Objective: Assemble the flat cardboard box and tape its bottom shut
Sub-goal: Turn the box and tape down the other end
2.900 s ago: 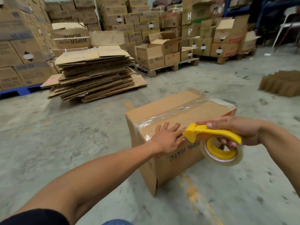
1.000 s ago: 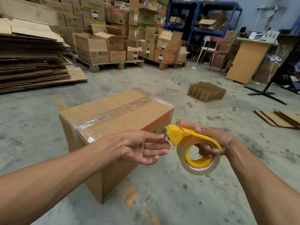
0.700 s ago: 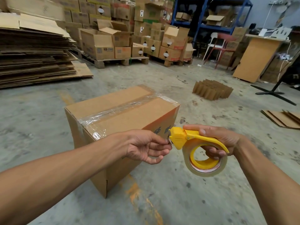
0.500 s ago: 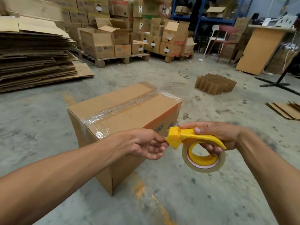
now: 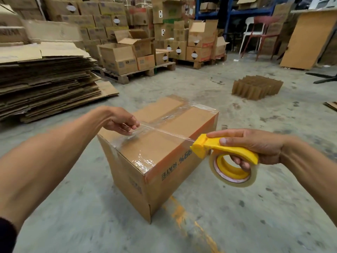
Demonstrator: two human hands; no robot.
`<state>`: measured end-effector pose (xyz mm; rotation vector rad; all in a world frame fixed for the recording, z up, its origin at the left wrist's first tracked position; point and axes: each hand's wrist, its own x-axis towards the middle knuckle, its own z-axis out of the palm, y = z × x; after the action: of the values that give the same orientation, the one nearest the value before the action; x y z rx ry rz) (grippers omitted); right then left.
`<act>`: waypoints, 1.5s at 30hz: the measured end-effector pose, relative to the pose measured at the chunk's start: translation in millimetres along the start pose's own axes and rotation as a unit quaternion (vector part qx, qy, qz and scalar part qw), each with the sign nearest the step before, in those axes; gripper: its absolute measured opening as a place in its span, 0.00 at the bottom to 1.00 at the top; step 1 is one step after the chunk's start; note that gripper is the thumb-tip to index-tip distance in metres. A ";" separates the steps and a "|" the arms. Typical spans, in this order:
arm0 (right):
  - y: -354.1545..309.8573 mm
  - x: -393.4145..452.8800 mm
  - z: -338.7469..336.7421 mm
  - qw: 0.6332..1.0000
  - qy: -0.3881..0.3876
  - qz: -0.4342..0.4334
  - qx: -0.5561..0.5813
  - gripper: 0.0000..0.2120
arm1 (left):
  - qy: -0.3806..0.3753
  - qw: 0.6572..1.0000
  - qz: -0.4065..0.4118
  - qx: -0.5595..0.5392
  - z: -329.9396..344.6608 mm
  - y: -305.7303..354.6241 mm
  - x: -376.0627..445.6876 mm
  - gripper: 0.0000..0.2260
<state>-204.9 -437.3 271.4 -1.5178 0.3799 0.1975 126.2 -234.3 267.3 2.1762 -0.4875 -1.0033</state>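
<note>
Left hand (image 5: pixel 121 122): fingers curled, pinching the free end of a clear strip of packing tape (image 5: pixel 164 133) just above the near-left part of the box top. Right hand (image 5: pixel 255 147): wrapped round the handle of a yellow plastic tape dispenser (image 5: pixel 218 150) loaded with a roll of clear tape (image 5: pixel 235 170), held off the right side of the box, clear of it. Brown cardboard box (image 5: pixel 158 154) standing assembled on the grey concrete floor (image 5: pixel 255 207), taped face up, one band of tape already along the centre seam.

To do well, probably: keep the strip taut and square across the seam, lower the pinched end first, press flat, then draw the dispenser down over the right edge before cutting (slack invites wrinkles).

Hard to make out: exact tape edges against the glossy film already there, and whether the pinched end touches the cardboard. Hidden: dispenser blade, far box side, underside.
</note>
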 end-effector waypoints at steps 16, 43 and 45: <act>-34.7 117.1 140.0 0.999 0.007 -0.040 -0.031 0.15 | 0.191 0.975 0.064 -0.088 -89.1 -82.0 49.3 0.05; -64.3 150.4 169.2 0.998 0.017 0.008 -0.065 0.14 | 0.252 0.924 0.101 -0.269 -97.2 -122.9 95.5 0.07; -66.0 150.2 169.4 0.998 0.019 0.009 -0.064 0.13 | 0.263 0.920 0.105 -0.273 -96.1 -121.7 95.2 0.07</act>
<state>-21.9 -288.8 280.1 -1.6462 0.4174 0.2103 266.8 -163.4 176.1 1.7349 -0.1493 -0.3440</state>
